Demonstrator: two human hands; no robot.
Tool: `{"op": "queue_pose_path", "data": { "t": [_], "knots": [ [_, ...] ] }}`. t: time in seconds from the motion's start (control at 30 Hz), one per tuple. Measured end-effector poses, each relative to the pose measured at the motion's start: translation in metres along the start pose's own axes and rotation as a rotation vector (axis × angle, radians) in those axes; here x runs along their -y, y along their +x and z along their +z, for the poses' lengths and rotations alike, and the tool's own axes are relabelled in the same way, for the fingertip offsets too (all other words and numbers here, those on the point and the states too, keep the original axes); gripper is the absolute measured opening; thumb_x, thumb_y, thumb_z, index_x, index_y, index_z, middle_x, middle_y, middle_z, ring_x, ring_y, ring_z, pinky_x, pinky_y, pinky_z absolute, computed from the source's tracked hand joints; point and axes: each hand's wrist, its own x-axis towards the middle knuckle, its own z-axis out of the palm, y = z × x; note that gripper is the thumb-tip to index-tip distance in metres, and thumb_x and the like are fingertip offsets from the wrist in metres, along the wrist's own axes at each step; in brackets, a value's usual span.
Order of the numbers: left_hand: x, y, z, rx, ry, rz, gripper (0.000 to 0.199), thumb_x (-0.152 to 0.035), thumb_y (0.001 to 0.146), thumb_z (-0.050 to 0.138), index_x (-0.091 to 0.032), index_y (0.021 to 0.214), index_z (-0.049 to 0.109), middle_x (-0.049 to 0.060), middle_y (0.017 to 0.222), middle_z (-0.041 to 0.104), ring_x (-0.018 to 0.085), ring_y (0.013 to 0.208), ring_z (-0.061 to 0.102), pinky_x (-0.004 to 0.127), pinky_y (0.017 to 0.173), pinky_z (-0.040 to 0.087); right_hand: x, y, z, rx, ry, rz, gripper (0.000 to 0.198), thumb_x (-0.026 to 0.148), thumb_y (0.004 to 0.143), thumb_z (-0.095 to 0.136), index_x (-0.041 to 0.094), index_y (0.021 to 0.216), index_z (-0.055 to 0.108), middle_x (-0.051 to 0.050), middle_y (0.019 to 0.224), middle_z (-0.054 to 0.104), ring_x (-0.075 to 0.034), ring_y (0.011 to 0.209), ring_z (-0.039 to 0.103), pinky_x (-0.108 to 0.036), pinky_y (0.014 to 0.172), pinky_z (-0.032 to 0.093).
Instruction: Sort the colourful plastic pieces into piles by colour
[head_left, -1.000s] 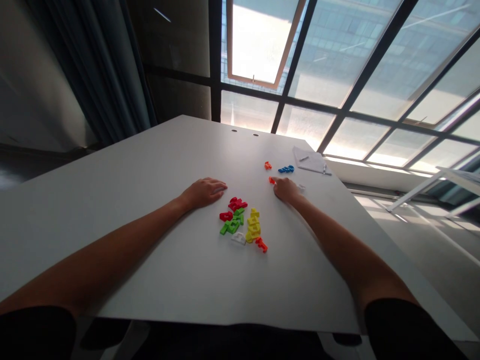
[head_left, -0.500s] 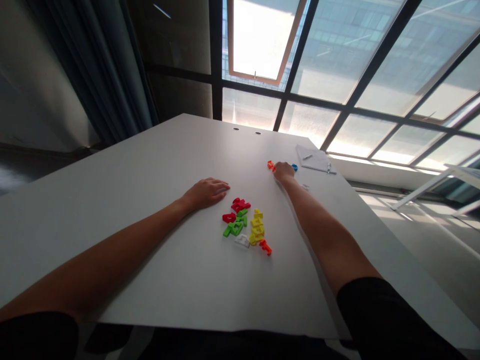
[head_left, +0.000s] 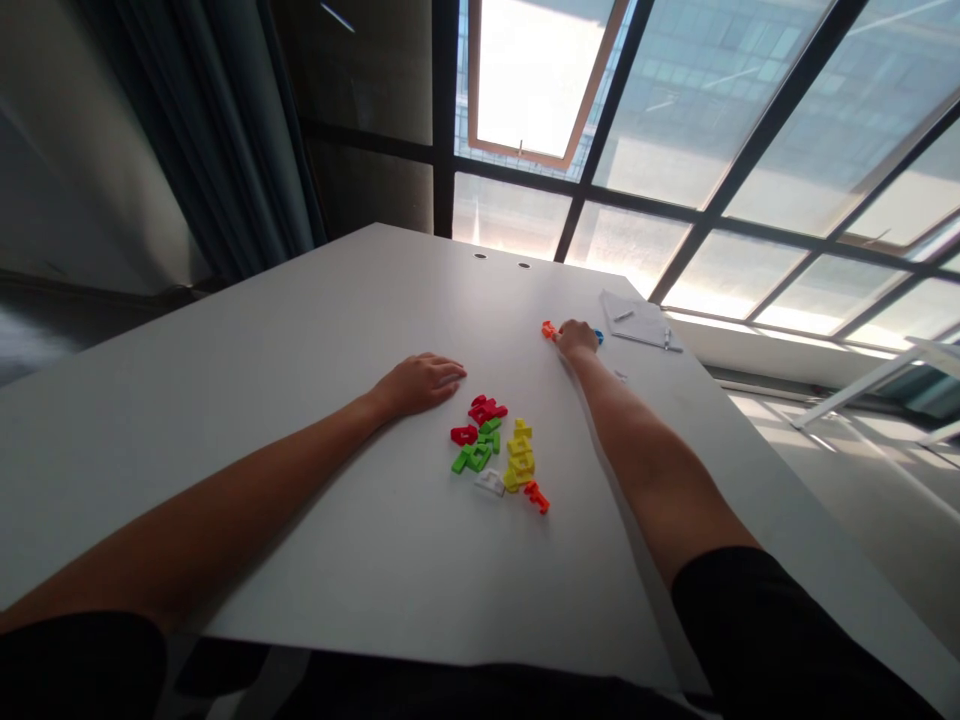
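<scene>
My left hand (head_left: 421, 384) lies flat on the white table (head_left: 375, 570), fingers stretched out, beside the small plastic pieces. Closest to it are the red pieces (head_left: 487, 408), with green pieces (head_left: 474, 458) just below. A white piece (head_left: 490, 482), a column of yellow pieces (head_left: 520, 455) and an orange piece (head_left: 537, 497) complete this cluster. Farther off, my right hand (head_left: 577, 338) reaches down with curled fingers, which hide what they grip. Orange pieces (head_left: 549, 330) show at its left side and a blue piece (head_left: 598, 337) at its right.
White paper (head_left: 637, 320) with pens lies at the table's far right corner. A small white piece (head_left: 620, 376) is beside my right forearm. Two round holes (head_left: 480, 256) sit near the far edge. Windows, a dark curtain (head_left: 217, 140) and a white frame (head_left: 855, 385) stand beyond.
The whole view has shifted slightly, so things appear a little farther right. Both hands stay at about the same places on the table, and the cluster of pieces looks the same.
</scene>
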Motion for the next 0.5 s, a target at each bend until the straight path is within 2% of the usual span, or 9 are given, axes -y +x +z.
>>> {"op": "queue_pose_path", "data": {
  "t": [0.13,0.27,0.37,0.5],
  "knots": [
    [0.001,0.0,0.001,0.005,0.005,0.007,0.046,-0.047,0.106,0.046,-0.028,0.132,0.079,0.004,0.143,0.078,0.029,0.13,0.071,0.048,0.118,0.052,-0.002,-0.004,-0.001,0.0,0.016,-0.041,0.034,0.031,0.106,0.062,0.022,0.132,0.082,-0.016,0.129,0.081,-0.028,0.119,0.076,-0.032,0.091,0.055],
    [0.001,0.0,0.0,0.008,0.006,-0.001,0.046,-0.048,0.106,0.046,-0.029,0.132,0.079,0.003,0.143,0.078,0.029,0.13,0.071,0.048,0.117,0.053,-0.01,-0.018,-0.001,-0.021,0.012,-0.106,0.04,0.024,0.106,0.057,0.022,0.141,0.078,-0.017,0.132,0.08,-0.029,0.122,0.076,-0.033,0.095,0.055],
    [0.0,0.0,0.0,0.009,0.007,-0.003,0.046,-0.048,0.106,0.046,-0.029,0.132,0.079,0.003,0.143,0.078,0.03,0.13,0.07,0.048,0.117,0.053,-0.016,-0.039,0.0,-0.02,0.0,-0.176,0.039,0.024,0.107,0.056,0.021,0.138,0.08,-0.018,0.129,0.081,-0.03,0.12,0.077,-0.036,0.099,0.055],
    [-0.001,0.001,0.0,0.007,0.012,-0.002,0.047,-0.047,0.106,0.046,-0.028,0.132,0.08,0.004,0.143,0.078,0.03,0.13,0.071,0.048,0.118,0.053,-0.026,-0.084,0.005,-0.007,-0.042,-0.292,0.035,0.028,0.108,0.055,0.019,0.126,0.084,-0.02,0.122,0.083,-0.033,0.112,0.079,-0.04,0.097,0.057]
  ]
}}
